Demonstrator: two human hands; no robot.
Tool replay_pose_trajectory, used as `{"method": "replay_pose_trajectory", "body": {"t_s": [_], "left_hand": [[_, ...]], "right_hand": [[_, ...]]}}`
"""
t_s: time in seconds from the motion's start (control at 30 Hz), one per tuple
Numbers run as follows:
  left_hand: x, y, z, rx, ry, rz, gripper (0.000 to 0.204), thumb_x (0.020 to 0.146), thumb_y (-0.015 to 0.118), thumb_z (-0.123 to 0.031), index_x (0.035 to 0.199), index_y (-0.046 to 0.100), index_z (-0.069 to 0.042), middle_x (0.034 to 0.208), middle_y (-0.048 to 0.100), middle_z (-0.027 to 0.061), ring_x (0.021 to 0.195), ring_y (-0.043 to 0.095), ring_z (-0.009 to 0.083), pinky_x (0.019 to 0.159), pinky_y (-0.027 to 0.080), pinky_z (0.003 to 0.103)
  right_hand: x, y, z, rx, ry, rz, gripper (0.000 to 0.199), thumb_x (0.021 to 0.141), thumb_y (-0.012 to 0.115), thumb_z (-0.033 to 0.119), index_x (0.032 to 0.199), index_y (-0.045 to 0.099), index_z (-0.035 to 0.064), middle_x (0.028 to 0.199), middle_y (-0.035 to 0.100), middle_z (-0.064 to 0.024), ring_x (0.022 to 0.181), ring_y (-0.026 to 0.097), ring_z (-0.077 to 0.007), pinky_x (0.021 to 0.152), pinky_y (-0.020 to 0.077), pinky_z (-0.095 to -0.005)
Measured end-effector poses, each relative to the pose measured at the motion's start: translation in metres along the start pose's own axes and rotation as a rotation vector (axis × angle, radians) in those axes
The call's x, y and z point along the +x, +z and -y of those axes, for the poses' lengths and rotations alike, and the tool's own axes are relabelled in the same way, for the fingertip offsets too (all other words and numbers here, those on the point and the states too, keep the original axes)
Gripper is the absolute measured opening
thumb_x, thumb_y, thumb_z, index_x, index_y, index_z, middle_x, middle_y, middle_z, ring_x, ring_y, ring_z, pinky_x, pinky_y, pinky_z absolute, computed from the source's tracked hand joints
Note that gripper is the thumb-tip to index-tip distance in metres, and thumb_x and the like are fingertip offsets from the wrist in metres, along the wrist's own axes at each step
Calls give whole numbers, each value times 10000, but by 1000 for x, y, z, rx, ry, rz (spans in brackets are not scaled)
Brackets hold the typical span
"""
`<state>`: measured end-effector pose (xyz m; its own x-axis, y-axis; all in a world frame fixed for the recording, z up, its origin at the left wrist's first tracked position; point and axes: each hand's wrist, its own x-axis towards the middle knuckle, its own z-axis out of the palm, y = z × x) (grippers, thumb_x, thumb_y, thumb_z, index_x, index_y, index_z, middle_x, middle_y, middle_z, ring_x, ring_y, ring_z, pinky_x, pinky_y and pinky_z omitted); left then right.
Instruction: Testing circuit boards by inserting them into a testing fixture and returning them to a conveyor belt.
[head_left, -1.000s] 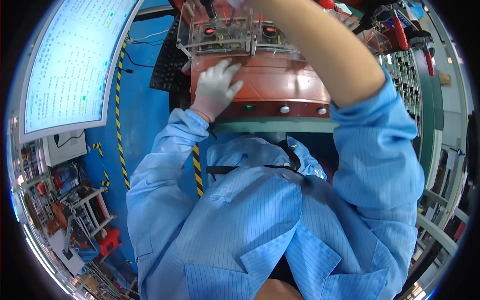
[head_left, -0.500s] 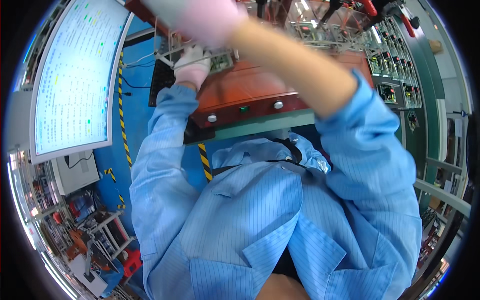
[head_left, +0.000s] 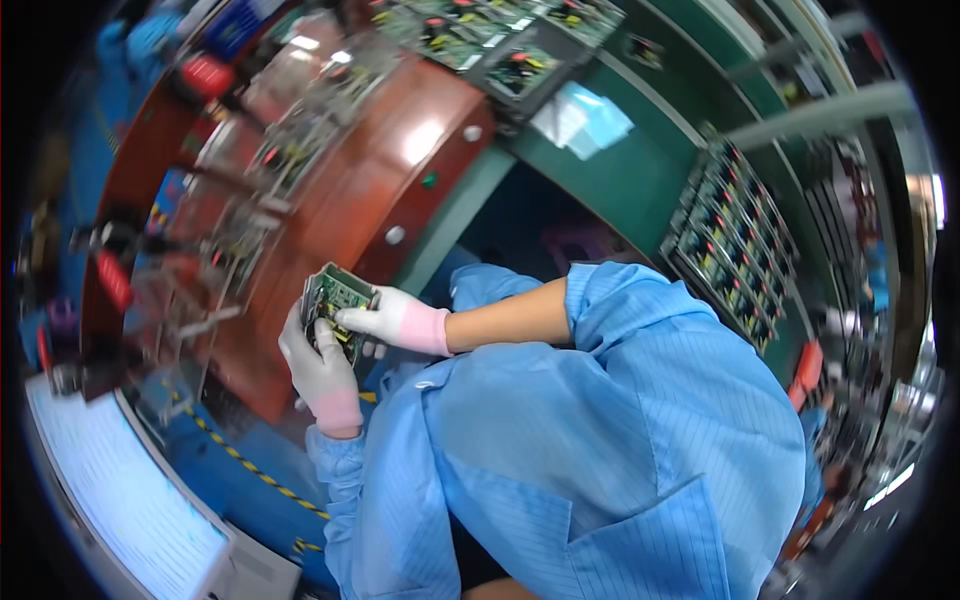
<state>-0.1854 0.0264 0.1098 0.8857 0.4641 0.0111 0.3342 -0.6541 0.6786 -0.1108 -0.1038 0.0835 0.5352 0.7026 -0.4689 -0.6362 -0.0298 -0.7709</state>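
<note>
A green circuit board (head_left: 345, 291) crowded with small parts is held between my two gloved hands, in front of the reddish-brown test fixture. My left hand (head_left: 322, 368), in a white glove with a pink cuff, grips its left and lower side with the thumb over the face. From the right, my right hand (head_left: 395, 320) closes on its other edge, fingers bent over the board. The fixture box (head_left: 345, 235) carries round silver buttons and a green switch on its front. Blurred clear plates and red-handled clamps stand along its far side.
A tray of several circuit boards (head_left: 735, 245) lies on the green bench at the right. More boards in dark trays (head_left: 520, 70) stand at the back, near a light blue sheet (head_left: 583, 120). A lit monitor (head_left: 130, 500) is at the lower left.
The view has swung toward the right side of the bench. My right hand came down from above the fixture, my left hand drew back from it, and both now hold the circuit board.
</note>
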Motion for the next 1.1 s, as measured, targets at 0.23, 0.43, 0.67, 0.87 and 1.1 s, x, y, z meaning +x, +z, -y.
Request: {"method": "replay_pose_trajectory", "body": {"t_s": [0.23, 0.43, 0.67, 0.87, 1.1], "left_hand": [[27, 62, -81, -246, 154, 299, 414, 943, 533, -158, 1350, 523, -85, 1347, 525, 136, 1171, 564, 293, 940, 472, 361], [41, 109, -109, -162, 256, 533, 389, 935, 538, -141, 1321, 553, -98, 1332, 540, 118, 1196, 559, 278, 967, 470, 349], [56, 151, -127, -37, 412, 644, 358, 926, 550, -127, 1282, 587, -119, 1307, 567, 99, 1201, 566, 273, 980, 473, 348], [58, 179, -159, 38, 433, 720, 348, 922, 562, -132, 1268, 599, -136, 1299, 578, 95, 1176, 587, 275, 964, 483, 352], [64, 196, -185, 64, 397, 663, 341, 923, 566, -152, 1262, 603, -139, 1287, 588, 88, 1152, 601, 280, 947, 488, 353]], "right_hand": [[-52, -143, 14, 308, -233, -644, 359, 964, 543, 276, 1116, 614, -42, 790, 664, -128, 503, 571, -114, 405, 438, -202], [-150, -271, -6, 514, -386, -1357, 435, 921, 584, 398, 1160, 600, 36, 747, 612, -79, 479, 487, -112, 399, 333, -221], [-321, -418, -9, -37, -435, -1866, 420, 950, 599, 384, 1166, 590, 24, 1002, 666, -107, 713, 624, -159, 606, 502, -253], [-387, -529, -8, -317, -194, -2098, 572, 972, 551, 447, 1317, 538, -8, 1282, 622, -160, 1157, 592, -289, 1017, 428, -331], [-386, -590, 0, -253, -212, -1938, 621, 971, 509, 498, 1403, 492, 52, 1336, 599, -142, 1170, 591, -321, 999, 447, -359]]}}
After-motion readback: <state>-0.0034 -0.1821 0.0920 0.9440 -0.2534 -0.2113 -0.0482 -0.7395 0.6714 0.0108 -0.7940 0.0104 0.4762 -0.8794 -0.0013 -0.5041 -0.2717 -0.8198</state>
